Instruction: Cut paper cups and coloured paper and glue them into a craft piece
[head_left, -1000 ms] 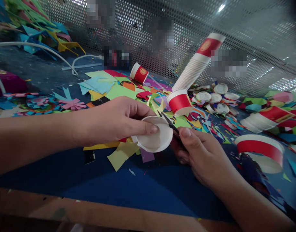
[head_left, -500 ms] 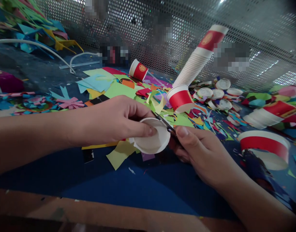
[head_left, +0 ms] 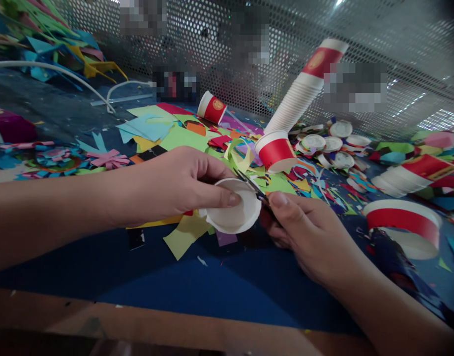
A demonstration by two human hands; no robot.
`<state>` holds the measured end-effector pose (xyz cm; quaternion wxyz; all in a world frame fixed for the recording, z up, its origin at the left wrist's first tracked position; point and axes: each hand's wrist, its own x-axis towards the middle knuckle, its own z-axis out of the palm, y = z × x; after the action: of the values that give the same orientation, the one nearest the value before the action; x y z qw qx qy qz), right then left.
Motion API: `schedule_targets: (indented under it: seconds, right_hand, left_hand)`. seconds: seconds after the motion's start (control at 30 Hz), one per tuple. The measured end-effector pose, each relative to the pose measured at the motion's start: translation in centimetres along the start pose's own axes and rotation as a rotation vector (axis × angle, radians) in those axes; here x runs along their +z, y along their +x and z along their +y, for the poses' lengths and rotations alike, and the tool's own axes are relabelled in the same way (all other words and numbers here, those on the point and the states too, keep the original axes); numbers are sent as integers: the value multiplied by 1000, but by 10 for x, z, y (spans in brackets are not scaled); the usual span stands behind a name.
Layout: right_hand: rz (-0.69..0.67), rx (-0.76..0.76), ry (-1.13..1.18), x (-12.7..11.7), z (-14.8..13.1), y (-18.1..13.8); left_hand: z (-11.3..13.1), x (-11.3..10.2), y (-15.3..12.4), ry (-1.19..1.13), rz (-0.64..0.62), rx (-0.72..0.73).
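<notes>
My left hand (head_left: 190, 185) grips a white paper cup bottom (head_left: 238, 215), a shallow round piece with an uneven rim, with the thumb pressed inside it. The fingers behind the piece are hidden. My right hand (head_left: 297, 220) is closed round a pair of small dark scissors (head_left: 259, 192); its handles are mostly covered by the fingers. The scissor blades are at the upper right rim of the cup bottom and look slightly parted. Just beyond the hands, a red and white paper cup (head_left: 277, 152) lies tilted among coloured paper scraps (head_left: 186, 137).
A leaning stack of paper cups (head_left: 297, 101) rises behind, before a perforated metal screen (head_left: 212, 44). Several cut cup bottoms (head_left: 333, 144) lie at the back right. To the right are a cut cup ring (head_left: 403, 222) and a dark blue object (head_left: 393, 262). A white cable (head_left: 64, 69) curves at left.
The scissor blades have parted a little at the rim. The cup bottom has tilted slightly in my left hand. Both hands stay in nearly the same place.
</notes>
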<state>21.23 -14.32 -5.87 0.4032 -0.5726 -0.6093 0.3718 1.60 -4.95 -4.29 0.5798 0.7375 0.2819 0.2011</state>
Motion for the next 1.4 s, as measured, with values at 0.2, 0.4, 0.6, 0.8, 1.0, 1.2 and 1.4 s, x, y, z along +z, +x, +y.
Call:
schedule_targets:
  seconds: [0.2,0.4,0.6,0.8,1.0,1.2,1.4]
  right_hand:
    - [26,15,22,0,2,-1]
    - [37,60,69,1,5,0]
    - [10,77,130,0,5,0]
    - [16,57,104,2,2,2]
    - [10,62,111,2,3,1]
    - [19,90,179,2,7,2]
    - [23,45,95,2,4,0]
  left_hand:
    - [2,3,-1,-66,19,-43]
    - [3,3,0,-91,27,-60]
    - [1,1,1,-143,20,-45]
    - [3,3,0,-107,40,-75]
    - [3,6,0,-135,58,-84]
    - [1,7,-2,-162,94,-70]
    - [3,14,-5,-81,178,-80]
